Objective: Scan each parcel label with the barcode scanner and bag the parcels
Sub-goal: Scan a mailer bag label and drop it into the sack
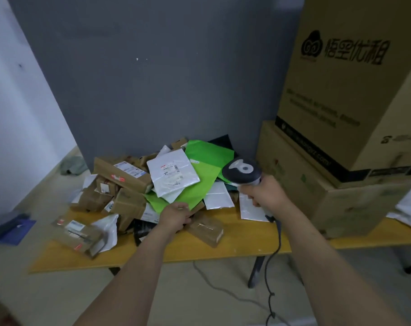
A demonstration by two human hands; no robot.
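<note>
**Parcel station: scanner in hand, green mailer being gripped**

The person is standing at the yellow table (235,245) with both arms reaching forward. The right hand (266,194) is gripping the handle of the barcode scanner (242,171), fingers curled round it. The scanner head is pointing out over the right side of the parcel heap, and its cable (269,267) is hanging past the table edge toward the floor.

The left hand (176,214) is closing on the near edge of the green mailer (199,182), which is lying in the middle of the heap. A white mailer (172,172) is resting on top of the green one, printed label facing up.

Brown labelled boxes (124,172) are lying jumbled to the left, and a taped brown parcel (206,229) is sitting just beside the left hand. Two large cartons (345,78) are standing stacked at the table's right end.
</note>
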